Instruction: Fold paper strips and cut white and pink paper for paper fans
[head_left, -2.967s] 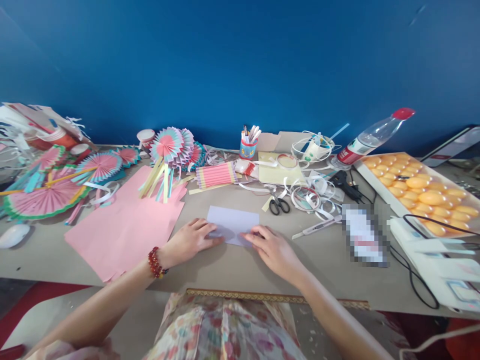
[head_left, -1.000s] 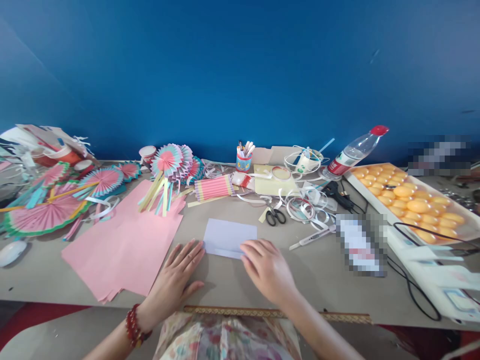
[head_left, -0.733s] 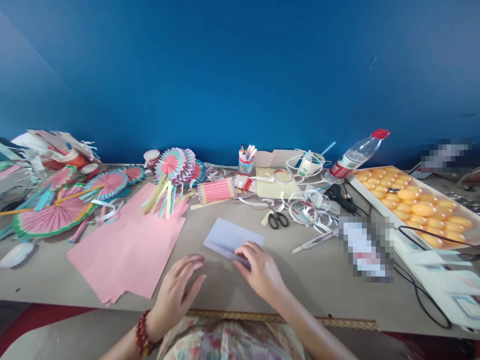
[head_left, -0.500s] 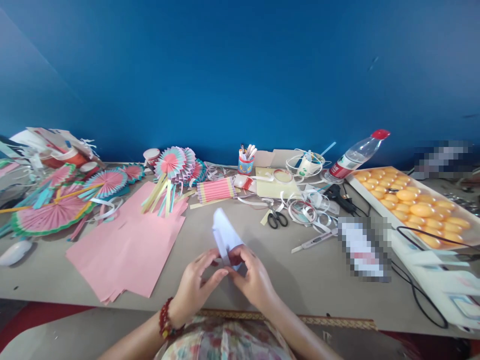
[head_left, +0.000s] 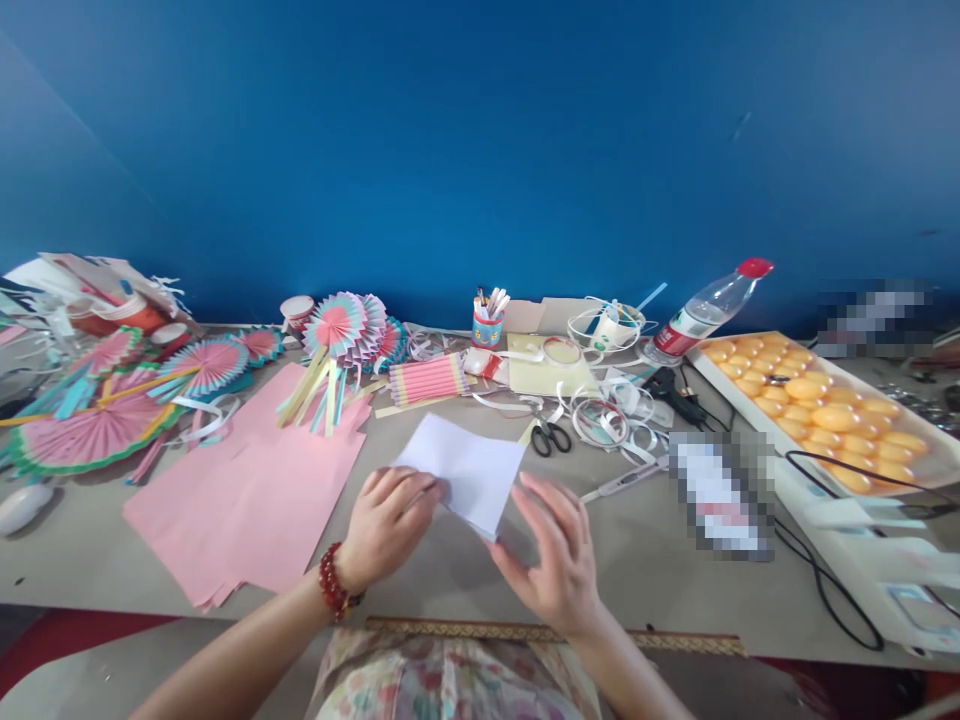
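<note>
A white sheet of folded paper (head_left: 466,468) is held above the near middle of the table, its broad face turned up. My left hand (head_left: 391,522), with a red bead bracelet at the wrist, pinches the paper's left edge, fingers curled over it. At the opposite side, my right hand (head_left: 553,550) has its fingers spread; the thumb is near the paper's lower right corner, and I cannot tell whether it touches. Pink paper sheets (head_left: 255,480) lie left of my left hand. Black-handled scissors (head_left: 550,438) rest beyond my right hand.
Folded paper rosettes (head_left: 337,330) and fans stand at the left and back. A pleated pink strip (head_left: 428,380), a pen cup (head_left: 488,326), a utility knife (head_left: 626,478), a glue gun (head_left: 675,398), a leaning bottle (head_left: 705,315) and a box of orange domes (head_left: 817,410) crowd the back and right.
The paper has gone from a narrow, upright folded shape to a wider, flatter sheet. My hands have moved apart, and the right one has opened and shifted right.
</note>
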